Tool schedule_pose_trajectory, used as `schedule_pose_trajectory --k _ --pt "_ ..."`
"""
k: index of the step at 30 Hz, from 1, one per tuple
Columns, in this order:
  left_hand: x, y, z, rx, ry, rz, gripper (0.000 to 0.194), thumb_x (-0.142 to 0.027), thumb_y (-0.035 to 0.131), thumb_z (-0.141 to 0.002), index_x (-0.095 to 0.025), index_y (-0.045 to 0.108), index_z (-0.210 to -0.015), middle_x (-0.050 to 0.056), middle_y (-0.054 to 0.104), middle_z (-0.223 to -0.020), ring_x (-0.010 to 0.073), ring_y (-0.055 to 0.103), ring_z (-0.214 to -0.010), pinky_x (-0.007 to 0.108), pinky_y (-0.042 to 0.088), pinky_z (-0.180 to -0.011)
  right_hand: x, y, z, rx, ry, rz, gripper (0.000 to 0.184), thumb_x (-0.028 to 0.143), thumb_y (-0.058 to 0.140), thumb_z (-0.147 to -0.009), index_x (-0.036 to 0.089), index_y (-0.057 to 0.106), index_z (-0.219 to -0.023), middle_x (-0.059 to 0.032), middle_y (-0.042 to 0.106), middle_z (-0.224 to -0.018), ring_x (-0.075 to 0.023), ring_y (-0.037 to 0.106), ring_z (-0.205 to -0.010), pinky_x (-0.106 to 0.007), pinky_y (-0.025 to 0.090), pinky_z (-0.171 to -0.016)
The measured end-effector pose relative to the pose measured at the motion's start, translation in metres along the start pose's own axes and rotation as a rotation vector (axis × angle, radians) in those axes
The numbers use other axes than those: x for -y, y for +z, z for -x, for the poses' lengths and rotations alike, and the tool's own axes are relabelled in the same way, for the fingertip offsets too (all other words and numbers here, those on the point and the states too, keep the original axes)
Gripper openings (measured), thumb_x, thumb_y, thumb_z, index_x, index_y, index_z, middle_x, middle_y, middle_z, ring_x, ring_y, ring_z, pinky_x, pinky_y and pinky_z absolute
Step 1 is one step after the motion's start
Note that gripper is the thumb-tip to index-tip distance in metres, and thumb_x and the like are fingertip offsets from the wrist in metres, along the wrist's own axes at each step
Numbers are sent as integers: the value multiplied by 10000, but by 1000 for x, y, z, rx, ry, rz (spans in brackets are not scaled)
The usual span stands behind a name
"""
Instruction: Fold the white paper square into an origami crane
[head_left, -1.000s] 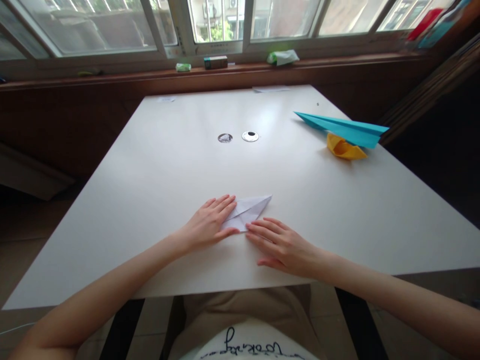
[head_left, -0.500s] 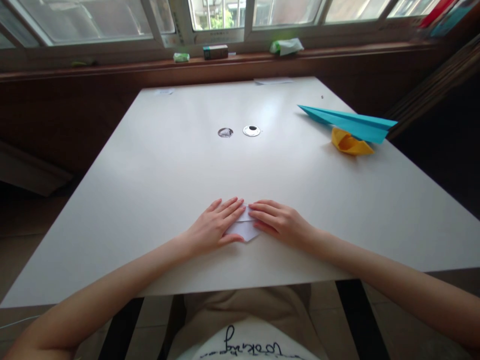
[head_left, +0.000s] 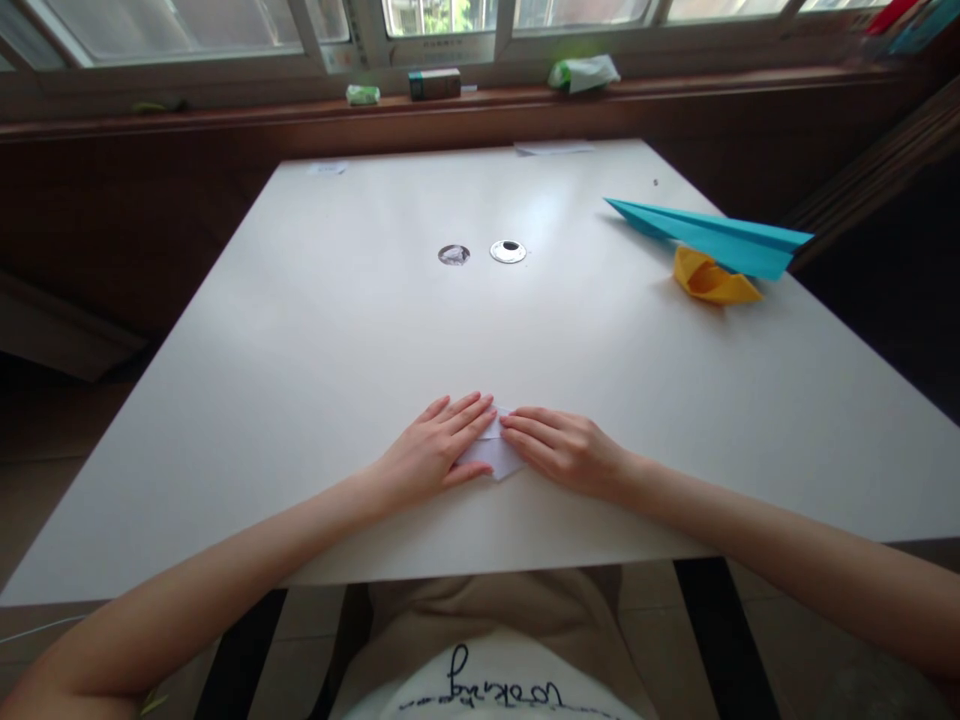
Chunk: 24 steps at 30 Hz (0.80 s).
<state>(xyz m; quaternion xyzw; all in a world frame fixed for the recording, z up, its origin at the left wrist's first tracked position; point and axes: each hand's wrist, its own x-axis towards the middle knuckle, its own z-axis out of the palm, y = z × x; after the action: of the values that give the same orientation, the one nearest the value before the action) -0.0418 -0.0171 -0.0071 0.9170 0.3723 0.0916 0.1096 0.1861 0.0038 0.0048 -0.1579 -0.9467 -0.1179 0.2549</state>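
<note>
A small piece of folded white paper (head_left: 493, 458) lies on the white table near its front edge, its lower end coming to a blunt point. My left hand (head_left: 431, 445) rests flat over the paper's left side, fingers stretched out and thumb apart along the lower part. From the other side my right hand (head_left: 566, 447) touches the paper's upper right, its fingers closed together at the edge. The right thumb is hidden. Both hands cover the paper's sides, and a horizontal fold edge shows between them.
On the white table (head_left: 300, 330) lie a blue paper plane (head_left: 712, 235) and a yellow paper boat (head_left: 712, 280) at the right. Two round holes (head_left: 508, 251) are in the tabletop. A small box (head_left: 435, 84) and a tissue pack (head_left: 585, 73) stand on the windowsill.
My right hand's fingers have drawn closer together at the paper's edge, and its thumb has gone out of sight. My left hand stays on the paper. The view has tilted slightly.
</note>
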Motion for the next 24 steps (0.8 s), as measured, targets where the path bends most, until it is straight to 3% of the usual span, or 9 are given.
schedule_pose_trajectory --k 10,17,24 --pt "0 -1 0 24 -8 -14 600 -497 331 -900 -146 306 -1386 91 302 -1461 218 261 -1362 420 251 -1091 3 4 -4 1 75 -32 150 120 461 -870 113 610 -883 -72 654 -772 -164 587 -768 -277 518 -666" --pt "-2 -2 0 36 -26 -34 597 -497 329 -900 -146 312 -1382 74 292 -1465 203 264 -1361 405 245 -1101 -2 1 -7 57 -57 -23 190 87 411 -886 95 600 -865 -78 609 -752 -163 525 -743 -286 489 -664" --pt "-2 -4 0 48 -33 -36 593 -487 349 -897 -139 321 -1376 71 297 -1463 198 261 -1362 405 258 -1098 -2 1 -7 63 -68 -4 209 82 388 -893 103 594 -859 -77 597 -764 -160 520 -763 -283 490 -683"
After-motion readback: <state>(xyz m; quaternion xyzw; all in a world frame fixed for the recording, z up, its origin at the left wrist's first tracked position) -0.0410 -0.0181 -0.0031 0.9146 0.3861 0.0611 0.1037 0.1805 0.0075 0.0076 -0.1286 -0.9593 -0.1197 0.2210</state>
